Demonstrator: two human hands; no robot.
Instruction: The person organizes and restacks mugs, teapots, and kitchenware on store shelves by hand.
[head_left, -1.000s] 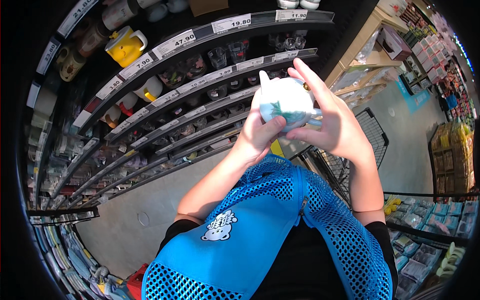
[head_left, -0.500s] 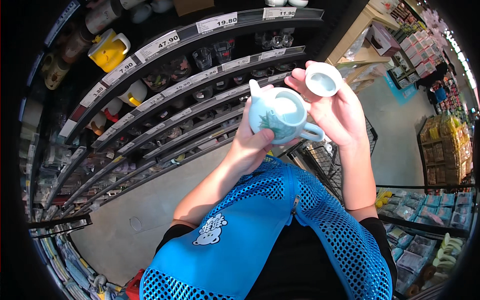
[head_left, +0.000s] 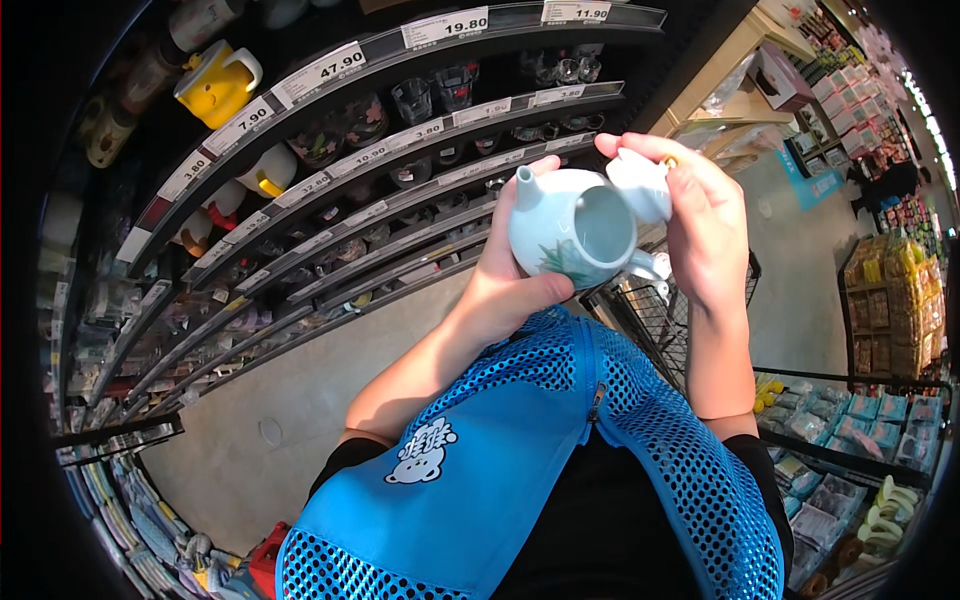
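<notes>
A pale blue teapot (head_left: 550, 225) with a green leaf pattern is gripped around its body by my left hand (head_left: 510, 290), thumb across the lower side. Its round mouth is uncovered and tilted toward the right; the spout points up and left, the handle to the lower right. Between the fingers of my right hand (head_left: 708, 230) is the teapot's small pale lid (head_left: 641, 185), held on its side close beside the opening. A gold-coloured bit shows at the lid's knob.
Curved-looking shelves with price tags on the left hold a yellow mug (head_left: 218, 85), glasses (head_left: 455, 88) and other ware. Behind my right forearm stands a black wire cart (head_left: 655, 320). Packaged goods (head_left: 895, 300) are stacked at right.
The teapot has tipped so its mouth faces more to the right. My right hand has turned the lid from showing its hollow underside to edge-on and brought it nearer the opening.
</notes>
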